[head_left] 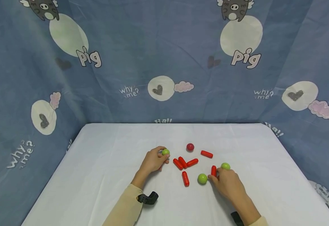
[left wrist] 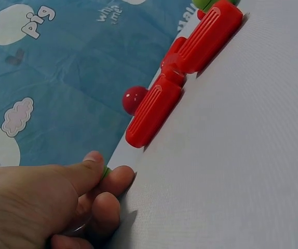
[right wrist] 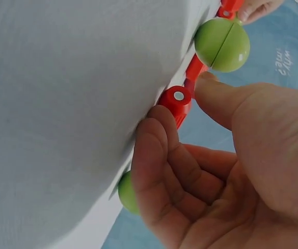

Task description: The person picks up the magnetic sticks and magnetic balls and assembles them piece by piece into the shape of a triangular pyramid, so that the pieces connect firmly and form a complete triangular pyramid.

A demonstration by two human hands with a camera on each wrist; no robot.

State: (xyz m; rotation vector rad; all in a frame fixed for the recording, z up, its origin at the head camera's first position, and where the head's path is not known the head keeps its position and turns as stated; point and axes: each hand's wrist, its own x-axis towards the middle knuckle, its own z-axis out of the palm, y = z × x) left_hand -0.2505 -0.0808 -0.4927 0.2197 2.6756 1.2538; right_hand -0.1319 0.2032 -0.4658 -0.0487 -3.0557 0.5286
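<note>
left hand (head_left: 152, 160) pinches a green ball (head_left: 165, 152) between thumb and fingers; looks light, hard, slick, so hold across its widest part. red sticks (head_left: 182, 162) near those fingertips, to their right. second green ball (head_left: 202, 179) just left of the other thumb. right hand (head_left: 228, 182): thumb and fingers curled about a red stick (head_left: 213, 170) (probably light, stiff plastic), best taken mid-length.
</note>
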